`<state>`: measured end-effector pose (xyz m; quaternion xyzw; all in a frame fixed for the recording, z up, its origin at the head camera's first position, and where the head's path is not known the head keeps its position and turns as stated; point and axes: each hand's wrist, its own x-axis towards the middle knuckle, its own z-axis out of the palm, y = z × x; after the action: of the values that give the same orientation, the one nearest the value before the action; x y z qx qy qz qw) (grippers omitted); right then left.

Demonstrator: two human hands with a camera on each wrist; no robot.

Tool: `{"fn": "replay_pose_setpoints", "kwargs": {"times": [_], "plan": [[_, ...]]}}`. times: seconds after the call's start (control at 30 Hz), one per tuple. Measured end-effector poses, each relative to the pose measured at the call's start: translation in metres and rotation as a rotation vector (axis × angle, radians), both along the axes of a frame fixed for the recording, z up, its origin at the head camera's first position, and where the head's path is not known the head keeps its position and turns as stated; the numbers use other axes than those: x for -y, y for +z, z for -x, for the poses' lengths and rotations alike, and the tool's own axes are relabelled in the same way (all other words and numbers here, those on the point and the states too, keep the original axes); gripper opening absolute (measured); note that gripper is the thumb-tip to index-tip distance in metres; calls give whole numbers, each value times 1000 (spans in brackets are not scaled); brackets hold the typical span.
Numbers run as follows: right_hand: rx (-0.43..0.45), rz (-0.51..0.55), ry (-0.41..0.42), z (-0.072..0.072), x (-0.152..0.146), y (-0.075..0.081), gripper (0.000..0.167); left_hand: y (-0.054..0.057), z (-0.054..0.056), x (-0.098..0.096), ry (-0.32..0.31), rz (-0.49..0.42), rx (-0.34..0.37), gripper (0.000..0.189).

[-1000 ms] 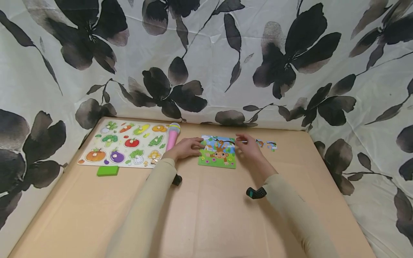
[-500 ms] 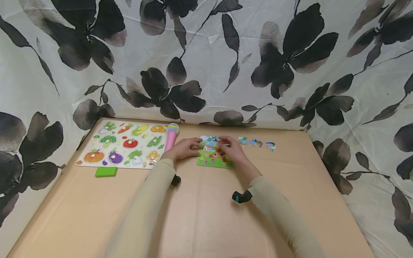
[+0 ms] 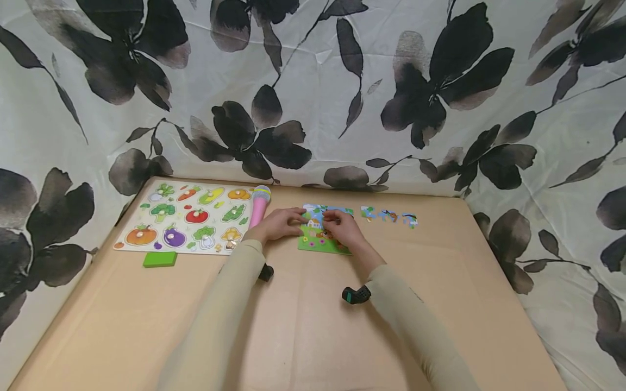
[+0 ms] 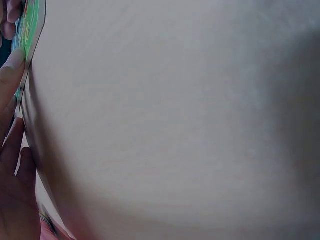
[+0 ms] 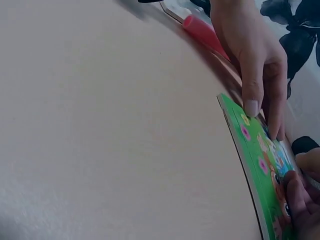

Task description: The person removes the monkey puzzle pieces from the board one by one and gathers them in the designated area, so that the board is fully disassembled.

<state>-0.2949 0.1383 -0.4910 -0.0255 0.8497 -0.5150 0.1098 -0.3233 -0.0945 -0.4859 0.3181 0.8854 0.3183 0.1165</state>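
Observation:
A small jigsaw puzzle (image 3: 311,243) with a monkey on green grass and blue sky lies in the middle of the head view. My left hand (image 3: 280,224) steadies its left side. In the right wrist view the left thumb (image 5: 251,106) presses the green corner, with the fingers extended along the edge. Over the middle of the picture, my right hand (image 3: 344,228) pinches thumb and fingers together on a small puzzle piece, mostly hidden by the fingertips. Loose puzzle pieces (image 3: 389,216) form a row right of the puzzle.
At the left lies a white board with vegetable pictures (image 3: 168,231). A pink toy microphone (image 3: 258,206) rests against its right edge, and a green block (image 3: 159,259) sits at its front edge. A floral cloth (image 3: 323,81) hangs behind the table (image 3: 313,326).
My right hand has moved left from the puzzle's right edge to over its middle, uncovering the leftmost loose piece. The left hand stays at the left edge.

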Motion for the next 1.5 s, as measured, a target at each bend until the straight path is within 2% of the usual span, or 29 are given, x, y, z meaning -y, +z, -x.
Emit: {"fn": "replay_pose_setpoints", "kwargs": {"times": [0.2, 0.53, 0.67, 0.8, 0.97, 1.27, 1.5], "plan": [[-48, -118, 61, 4, -1, -3, 37, -2, 1, 0, 1, 7, -5, 42], [-211, -315, 177, 10, 9, 1, 39, -2, 2, 0, 7, 30, -17, 47], [-204, -349, 199, 11, 11, 3, 39, -1, 2, 0, 8, 33, -10, 47], [-153, -382, 195, 12, 12, 5, 38, -1, 2, 0, 8, 37, -9, 47], [-95, -386, 173, 12, 14, 8, 38, 0, 2, -1, 17, 37, -7, 47], [-103, -359, 165, 11, 15, 9, 38, 1, 0, -1, 25, 20, -18, 50], [-67, -273, 128, 9, 13, 8, 37, 1, 1, -2, 19, 25, -18, 50]]}}
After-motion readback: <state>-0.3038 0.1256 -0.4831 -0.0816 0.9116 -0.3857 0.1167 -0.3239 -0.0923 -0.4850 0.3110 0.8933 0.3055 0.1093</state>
